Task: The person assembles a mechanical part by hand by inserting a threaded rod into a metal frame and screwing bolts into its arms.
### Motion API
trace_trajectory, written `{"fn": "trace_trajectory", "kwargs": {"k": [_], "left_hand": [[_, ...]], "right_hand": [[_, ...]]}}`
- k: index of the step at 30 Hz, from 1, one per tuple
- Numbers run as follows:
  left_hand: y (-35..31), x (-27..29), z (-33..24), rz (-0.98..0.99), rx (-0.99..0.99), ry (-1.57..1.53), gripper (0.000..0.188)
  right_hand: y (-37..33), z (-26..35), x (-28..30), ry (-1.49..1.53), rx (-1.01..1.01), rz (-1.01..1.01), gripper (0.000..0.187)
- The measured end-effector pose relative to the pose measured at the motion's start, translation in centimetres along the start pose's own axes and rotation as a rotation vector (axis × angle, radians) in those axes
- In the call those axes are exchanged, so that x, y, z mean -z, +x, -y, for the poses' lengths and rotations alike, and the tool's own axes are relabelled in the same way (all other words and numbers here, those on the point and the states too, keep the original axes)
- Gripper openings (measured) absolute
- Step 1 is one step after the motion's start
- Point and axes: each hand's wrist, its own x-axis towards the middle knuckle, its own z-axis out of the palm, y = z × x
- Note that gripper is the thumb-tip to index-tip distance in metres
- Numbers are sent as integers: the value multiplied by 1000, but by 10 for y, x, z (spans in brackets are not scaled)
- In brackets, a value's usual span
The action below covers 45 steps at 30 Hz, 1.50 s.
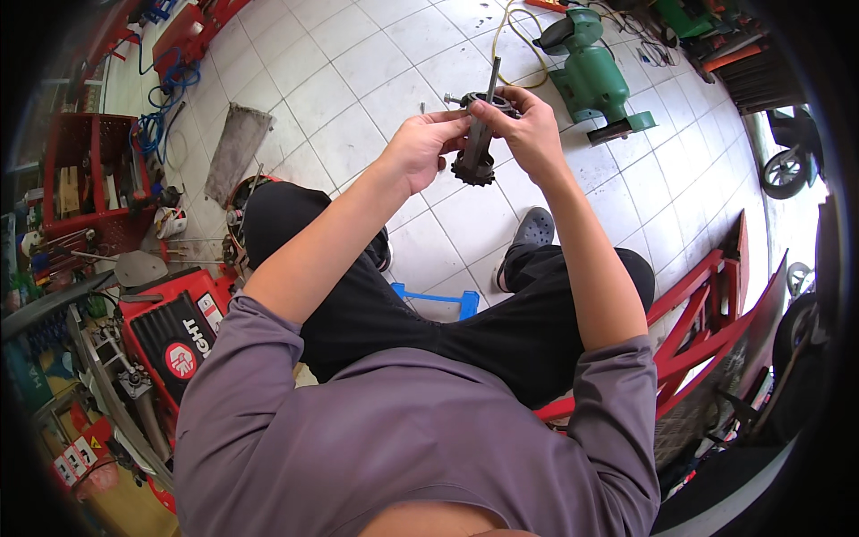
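Both my hands are raised over the tiled floor, ahead of my knees, around a dark metal mechanical part (473, 161). It has a ring-like upper end, a narrow body and a wider, notched lower end. A thin bar (494, 79) sticks up from its top, and a bolt-like piece (455, 98) juts out to the left. My left hand (420, 148) pinches the part's left side, fingertips closed near the ring. From the right, my right hand (528, 130) grips the upper end, thumb in front and fingers behind. The gripped surfaces are partly hidden by my fingers.
A green bench-grinder-like machine (591, 80) stands on the floor ahead right, by a yellow cable (497, 36). A grey flat plate (238, 152) lies ahead left. A red tool case (174, 336) is at my left, a red metal frame (689, 331) at my right. Something blue (434, 297) sits between my legs.
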Motion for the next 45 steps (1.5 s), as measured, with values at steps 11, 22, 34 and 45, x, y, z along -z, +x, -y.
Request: {"fn": "trace_trajectory", "kwargs": {"k": [11,22,34,45], "left_hand": [[6,10,1,146,20,-84,26],[-1,4,-7,220,35,-224,29],[6,4,16,64,-8,-249,21],[9,1,18,95,11,-261,27]], "right_hand": [[8,-3,-5,-17,-29,18,64],[7,1,-4,84,-109,94,54],[12,-22,-11,159,-187,111,54],[10,-17,-14,84,-149,6,54]]}}
